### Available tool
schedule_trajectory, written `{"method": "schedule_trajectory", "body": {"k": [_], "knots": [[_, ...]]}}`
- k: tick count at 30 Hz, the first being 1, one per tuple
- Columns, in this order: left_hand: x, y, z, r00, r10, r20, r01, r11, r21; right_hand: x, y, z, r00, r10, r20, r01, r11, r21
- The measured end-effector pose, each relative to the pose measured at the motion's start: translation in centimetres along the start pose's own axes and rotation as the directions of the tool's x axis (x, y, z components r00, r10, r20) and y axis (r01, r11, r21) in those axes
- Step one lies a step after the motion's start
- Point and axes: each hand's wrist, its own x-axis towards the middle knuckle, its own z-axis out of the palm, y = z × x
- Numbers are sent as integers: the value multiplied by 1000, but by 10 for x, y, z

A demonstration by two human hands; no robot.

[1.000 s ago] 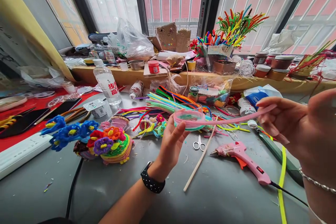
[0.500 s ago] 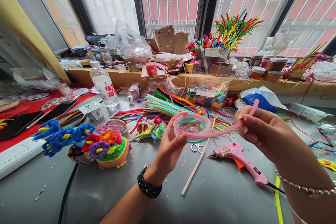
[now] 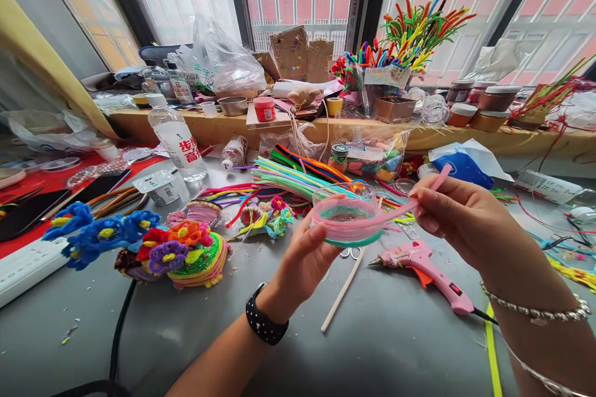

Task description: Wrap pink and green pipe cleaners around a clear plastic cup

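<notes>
My left hand (image 3: 305, 260) grips a small clear cup (image 3: 347, 218) wrapped with green and pink pipe cleaner coils, thumb pressed on its rim. My right hand (image 3: 459, 214) pinches the free end of the pink pipe cleaner (image 3: 421, 193), which runs from the cup's rim up to the right. Both hands hover above the grey table (image 3: 195, 335). A pink hot glue gun (image 3: 421, 270) lies just below my right hand, and small scissors (image 3: 347, 253) lie under the cup.
A pipe-cleaner flower basket (image 3: 186, 254) and blue flowers (image 3: 97, 232) sit at left. Loose coloured pipe cleaners (image 3: 298, 177), a water bottle (image 3: 179, 142) and a wooden stick (image 3: 342, 290) lie nearby. The window ledge (image 3: 326, 127) holds jars, cups and pipe-cleaner bundles.
My right hand has drawn in toward the cup, shortening the free pink strand as it lies around the rim. The cup has tilted slightly in my left hand.
</notes>
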Motion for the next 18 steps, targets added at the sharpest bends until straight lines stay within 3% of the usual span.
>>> {"method": "schedule_trajectory", "body": {"k": [5, 13, 18], "knots": [[0, 1, 0, 999, -39, -6, 39, 999, -26, 1, 4, 0, 999, -42, 27, 42, 999, -11], [-5, 1, -3, 991, -115, 74, 119, 992, -52, -9, -2, 8, 989, -60, 135, 68, 996, -56], [-4, 0, -6, 989, -146, 26, 147, 985, -86, -10, 1, 11, 981, -51, 188, 62, 997, -53]]}}
